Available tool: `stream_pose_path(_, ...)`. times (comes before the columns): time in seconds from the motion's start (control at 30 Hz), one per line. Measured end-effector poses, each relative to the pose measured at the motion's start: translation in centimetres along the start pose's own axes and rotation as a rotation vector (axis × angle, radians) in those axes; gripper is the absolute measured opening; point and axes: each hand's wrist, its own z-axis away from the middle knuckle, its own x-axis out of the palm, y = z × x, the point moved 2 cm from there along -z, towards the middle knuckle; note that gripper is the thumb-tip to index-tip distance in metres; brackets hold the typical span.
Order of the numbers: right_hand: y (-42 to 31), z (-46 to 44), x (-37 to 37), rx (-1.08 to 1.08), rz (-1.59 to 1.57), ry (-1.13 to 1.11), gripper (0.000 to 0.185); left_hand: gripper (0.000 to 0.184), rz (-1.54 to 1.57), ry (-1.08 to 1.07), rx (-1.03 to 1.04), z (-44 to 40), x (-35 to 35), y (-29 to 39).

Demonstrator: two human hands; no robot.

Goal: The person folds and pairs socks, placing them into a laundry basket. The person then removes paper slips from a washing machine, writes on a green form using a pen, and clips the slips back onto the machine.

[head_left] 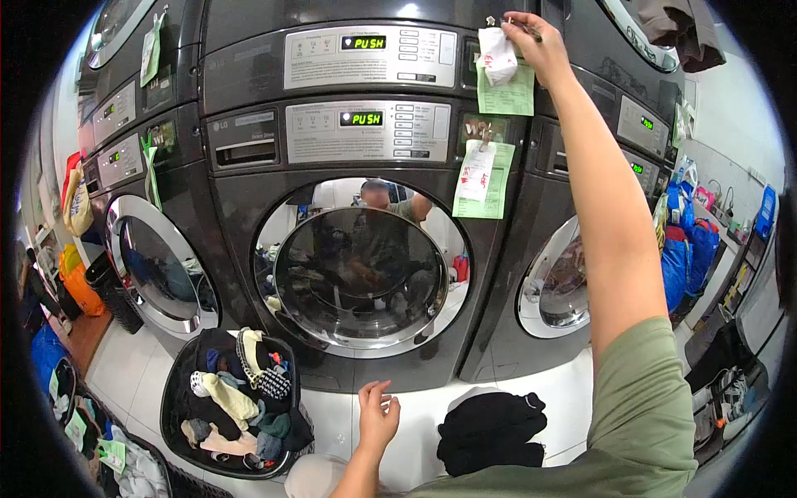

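My right hand (538,48) reaches up to the upper machine's panel, its fingers pinched at the top of a crumpled white paper slip (498,58) with red writing. Behind that slip hangs a green form (508,93). Something small and dark shows by the fingers, too small to name. Lower down, a second white slip (476,173) and green form (493,195) hang from a clip on the lower machine. My left hand (378,419) is low in front of the closed round washer door (361,266), fingers loosely bent and apart, holding nothing.
A black basket (176,440) of mixed clothes stands on the white tiled floor (340,423) at left. Dark cloth (490,432) lies near my lap. More stacked machines flank both sides; blue bags (677,257) are at right. Another laundry basket (158,444) sits at lower left.
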Motion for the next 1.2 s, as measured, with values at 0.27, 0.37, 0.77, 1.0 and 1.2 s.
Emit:
stream_pose_path(0.27, 1.4, -1.8, 1.9, 0.027, 0.197, -0.065, 0.032, 0.034, -0.042, -0.010, 0.011, -0.7, 0.8, -1.9)
stream_pose_path(0.37, 3.2, -2.0, 1.9, 0.011, 0.179, -0.082, 0.032, 0.034, -0.092, -0.018, -0.001, -0.7, 0.6, -1.6)
stream_pose_path(0.77, 3.2, -2.2, 2.0, -0.126, 0.312, -0.106, 0.031, 0.033, -0.114, -0.027, -0.016, -0.5, 1.2, -2.3)
stream_pose_path(1.0, 2.6, -1.5, 1.1, -0.086, 0.271, -0.046, 0.031, 0.032, -0.149, -0.030, -0.038, -0.7, 1.3, -2.6)
stream_pose_path(1.2, 1.3, -1.9, 2.6, -0.143, 0.131, -0.027, 0.017, 0.032, -0.147, -0.049, 0.000, -0.7, 1.7, -3.3)
